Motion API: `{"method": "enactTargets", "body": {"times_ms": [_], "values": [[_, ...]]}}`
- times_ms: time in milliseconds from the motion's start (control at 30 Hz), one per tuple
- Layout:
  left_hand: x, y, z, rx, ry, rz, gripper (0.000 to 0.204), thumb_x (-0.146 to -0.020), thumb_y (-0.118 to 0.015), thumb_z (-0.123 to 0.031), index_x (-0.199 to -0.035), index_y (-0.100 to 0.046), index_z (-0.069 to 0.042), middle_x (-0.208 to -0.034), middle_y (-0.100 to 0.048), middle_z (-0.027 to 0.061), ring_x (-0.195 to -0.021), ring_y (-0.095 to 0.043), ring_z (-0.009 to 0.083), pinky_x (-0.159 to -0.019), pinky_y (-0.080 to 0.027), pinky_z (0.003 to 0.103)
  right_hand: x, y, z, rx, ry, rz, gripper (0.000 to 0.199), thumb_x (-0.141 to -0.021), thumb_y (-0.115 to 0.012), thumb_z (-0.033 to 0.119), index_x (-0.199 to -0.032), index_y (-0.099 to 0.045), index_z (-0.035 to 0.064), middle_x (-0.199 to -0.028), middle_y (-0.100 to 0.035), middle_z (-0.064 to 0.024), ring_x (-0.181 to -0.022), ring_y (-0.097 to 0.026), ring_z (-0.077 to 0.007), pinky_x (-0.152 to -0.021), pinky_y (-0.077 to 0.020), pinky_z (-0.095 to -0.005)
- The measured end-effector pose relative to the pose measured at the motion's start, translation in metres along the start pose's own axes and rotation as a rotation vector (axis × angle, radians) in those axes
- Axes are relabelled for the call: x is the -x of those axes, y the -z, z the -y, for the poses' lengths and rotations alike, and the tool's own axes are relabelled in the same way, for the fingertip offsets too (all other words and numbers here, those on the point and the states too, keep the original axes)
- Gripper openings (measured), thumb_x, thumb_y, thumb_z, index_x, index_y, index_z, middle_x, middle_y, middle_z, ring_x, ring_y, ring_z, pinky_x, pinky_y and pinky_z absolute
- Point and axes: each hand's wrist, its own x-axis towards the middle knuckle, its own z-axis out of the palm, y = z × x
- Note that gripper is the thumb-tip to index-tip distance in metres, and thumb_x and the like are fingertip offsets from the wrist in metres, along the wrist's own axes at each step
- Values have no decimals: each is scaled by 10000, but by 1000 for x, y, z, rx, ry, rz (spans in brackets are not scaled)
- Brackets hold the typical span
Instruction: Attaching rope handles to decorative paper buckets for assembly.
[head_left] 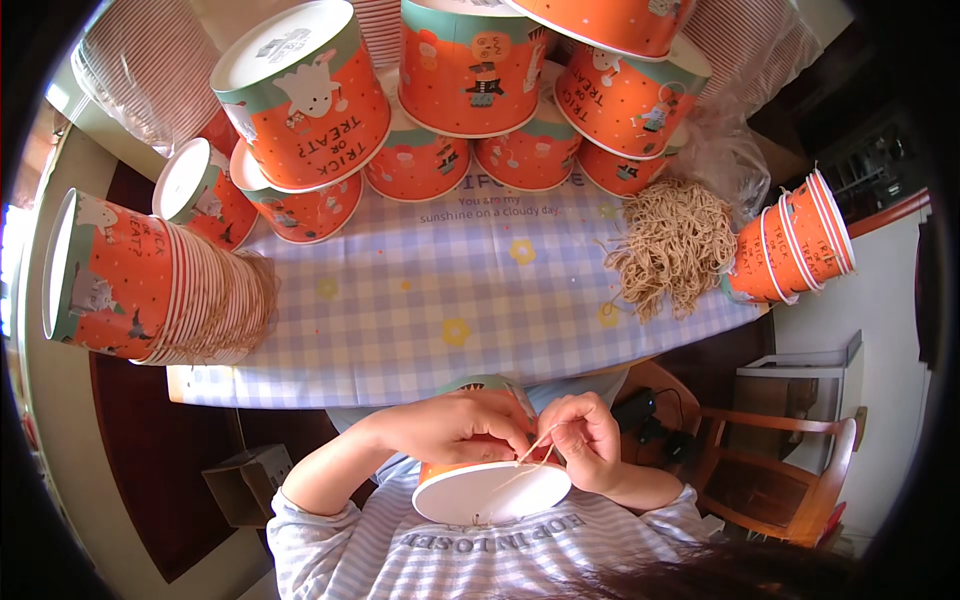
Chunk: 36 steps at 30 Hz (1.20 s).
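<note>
In my lap an orange paper bucket (490,495) lies on its side, its white round end turned toward me. My left hand (460,425) is closed over its side, the fingertips at the rim of the white end. A thin tan twine (541,439) runs from that rim up to my right hand (585,440), which pinches it between thumb and fingers. A loose length of twine hangs across the white face. Most of the bucket's side is hidden under my left hand.
The table (400,300) has a checked cloth. On it are stacked orange buckets (300,100), a nested stack wound with twine (160,280) at left, a tangled twine pile (675,245) and smaller nested buckets (795,240) at right. A wooden chair (775,470) stands right; a cardboard box (245,485) sits left.
</note>
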Motion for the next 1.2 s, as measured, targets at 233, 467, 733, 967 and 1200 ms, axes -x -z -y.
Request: {"method": "enactTargets", "body": {"times_ms": [233, 467, 733, 967, 1200], "values": [[-1, -2, 0, -197, -45, 35, 56, -829, -526, -76, -833, -538, -21, -891, -541, 95, -880, -508, 255, -775, -411, 350, 0, 1, 0, -30, -9, 10, 70, -877, -500, 39, -921, -449, 20, -828, -523, -80, -750, -515, -119, -708, -415, -231], [16, -2, 0, 171, 157, -221, 103, -871, -368, -82, -920, -418, -7, -967, -544, 121, -932, -507, 182, -856, -396, 302, 0, 3, 15, 248, 33, 110, 133, -781, -632, 37, -858, -524, 25, -762, -568, -63, -646, -519, -144, -589, -413, -266], [31, -10, 4, 577, 94, -408, 141, -836, -293, 24, -912, -400, -28, -895, -545, 108, -812, -539, 160, -796, -427, 294, -1, 2, 43, 696, 250, 342, 281, -707, -634, -8, -968, -561, 66, -734, -558, -29, -623, -536, -201, -596, -408, -332], [26, -16, 9, 657, 53, -486, 85, -936, -369, -119, -942, -409, -45, -730, -488, 34, -679, -461, 89, -669, -387, 232, 6, 1, 36, 1145, 173, 191, 285, -700, -693, 174, -955, -605, 83, -662, -493, -6, -549, -496, -165, -562, -407, -285], [14, -15, 18, 808, -73, -685, 91, -913, -467, -148, -944, -438, -67, -692, -450, 28, -682, -439, 132, -681, -388, 276, -41, 10, 44, 1481, 504, 322, 167, -723, -641, 171, -871, -599, 105, -592, -377, 13, -506, -478, -113, -486, -405, -250]]}}
